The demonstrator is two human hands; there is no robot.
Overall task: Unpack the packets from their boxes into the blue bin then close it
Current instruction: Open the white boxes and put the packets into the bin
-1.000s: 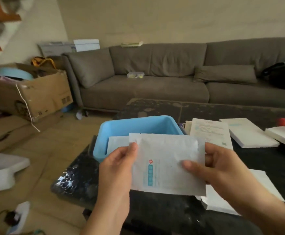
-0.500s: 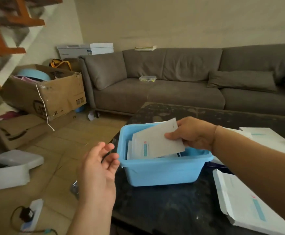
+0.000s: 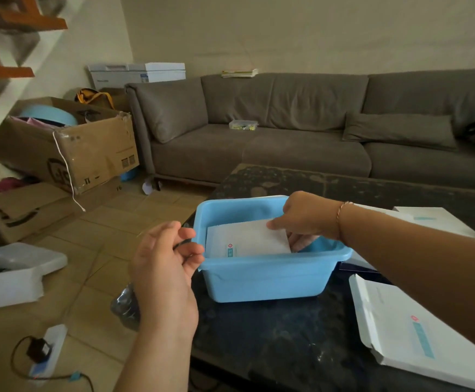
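Packet (image 3: 247, 240) pinched by right hand (image 3: 305, 219) inside blue bin (image 3: 270, 278), no lid.

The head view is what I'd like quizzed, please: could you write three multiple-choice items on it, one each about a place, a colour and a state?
1. Where is the white packet?
A. inside the bin
B. on the sofa
C. on the floor

2. What colour is the bin?
A. red
B. blue
C. black

3. What is the left hand doing?
A. gripping the packet
B. pressing a lid
C. holding nothing

Answers:
1 A: the packet lies within the bin's walls, the right hand pinching its edge.
2 B: its walls and rim are light blue.
3 C: its fingers are loose beside the bin's rim.
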